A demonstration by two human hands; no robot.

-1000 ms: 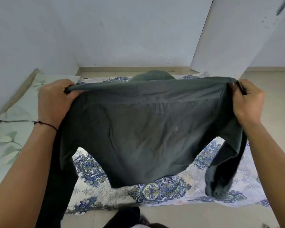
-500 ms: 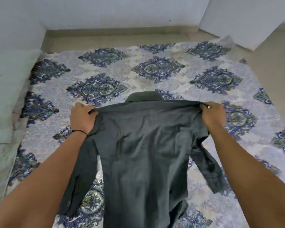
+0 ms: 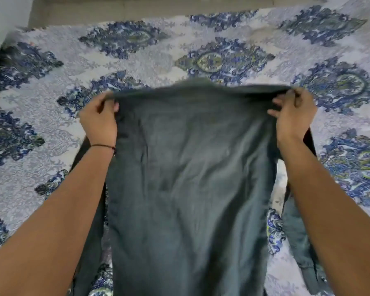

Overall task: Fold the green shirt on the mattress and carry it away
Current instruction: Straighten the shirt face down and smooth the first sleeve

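The left hand [image 3: 98, 121] and right hand [image 3: 293, 118] each pinch a shoulder of the green shirt [image 3: 188, 178], its body spread back-up below the fingers over the patterned mattress [image 3: 158, 58] — laying-out step. Next, I judge, release and fold the sleeves inward.

— What is the person wearing?
— A thin dark cord bracelet [image 3: 103, 146] circles the wrist just behind the left hand [image 3: 98, 122]. It has a small reddish bead or knot on the side facing the right hand [image 3: 293, 118].
— And the arms?
— The left forearm [image 3: 51, 210] and right forearm [image 3: 329, 210] are bare from the hands back to the edge of view.
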